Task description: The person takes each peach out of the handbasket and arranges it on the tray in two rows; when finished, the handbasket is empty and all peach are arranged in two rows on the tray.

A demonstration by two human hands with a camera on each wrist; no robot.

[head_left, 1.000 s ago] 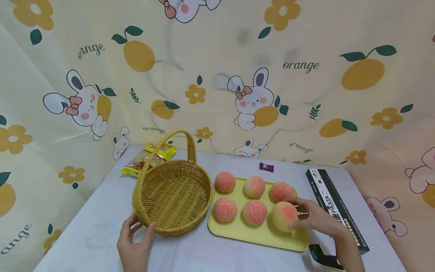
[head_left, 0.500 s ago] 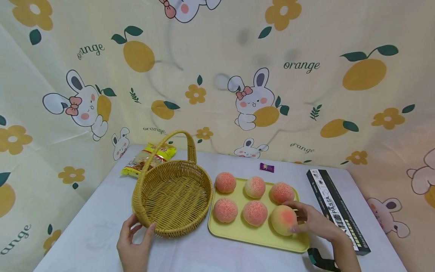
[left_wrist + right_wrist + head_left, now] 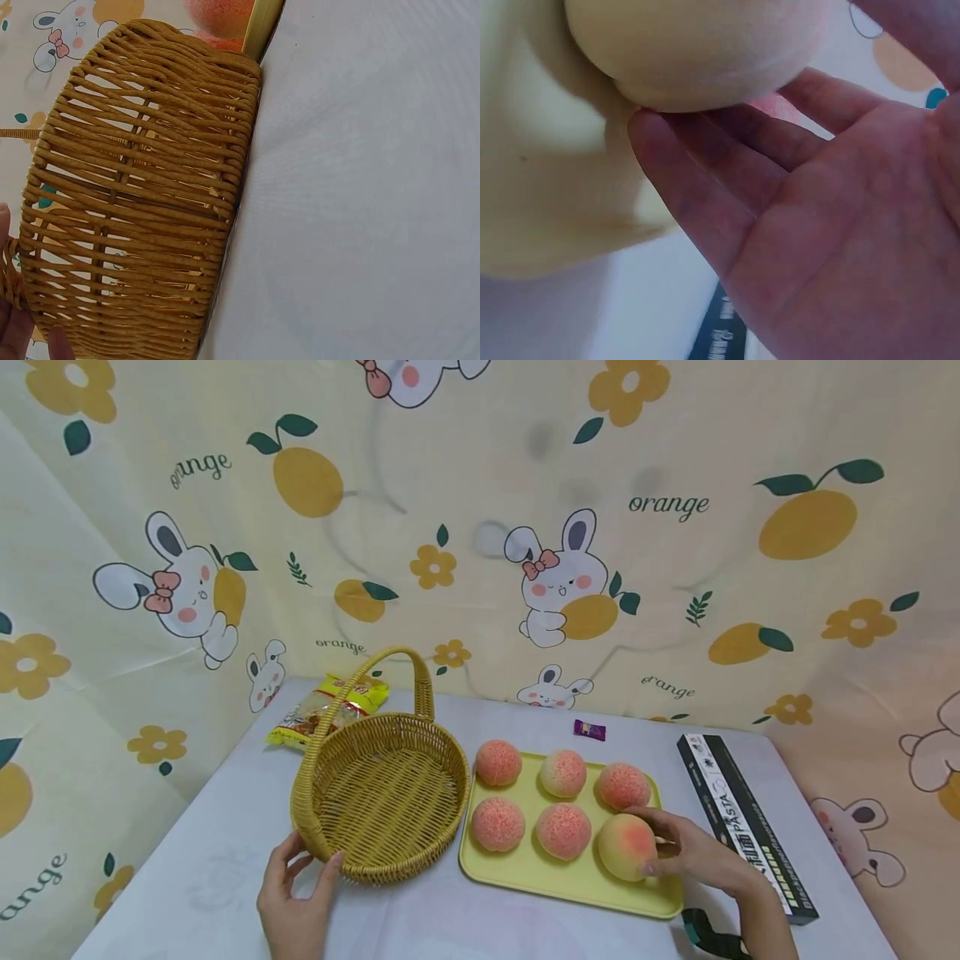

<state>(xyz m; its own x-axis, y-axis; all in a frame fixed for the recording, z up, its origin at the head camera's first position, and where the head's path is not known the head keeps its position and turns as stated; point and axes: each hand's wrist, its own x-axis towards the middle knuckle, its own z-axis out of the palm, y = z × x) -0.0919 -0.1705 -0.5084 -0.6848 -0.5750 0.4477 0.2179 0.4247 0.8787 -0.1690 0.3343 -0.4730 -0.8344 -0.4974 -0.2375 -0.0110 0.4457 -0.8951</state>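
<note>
A round wicker basket (image 3: 397, 868) with a tall handle stands left of centre, nothing inside it. My left hand (image 3: 296, 902) holds its near left side, thumb and fingers spread along the wall; the left wrist view shows its fingertips (image 3: 60, 345) at the weave by the handle's foot. My right hand (image 3: 693, 852) grips a yellow peach with a red blush (image 3: 626, 846) at the near right corner of a yellow tray (image 3: 555, 883). Up close in the right wrist view, the fingers (image 3: 697, 180) reach under the peach (image 3: 690, 52). Several pinker peaches (image 3: 563, 831) sit in two rows on the tray.
Behind the basket lies a yellow snack bag (image 3: 322, 714). A small purple wrapped candy (image 3: 589, 730) is beyond the tray. To the right lies a long black-and-white pasta box (image 3: 742, 822), beside my right forearm. A printed cloth (image 3: 480, 568) hangs behind the table.
My right hand has lowered slightly with the peach towards the tray's near right corner, then stayed nearly still. The left hand and the basket have not moved.
</note>
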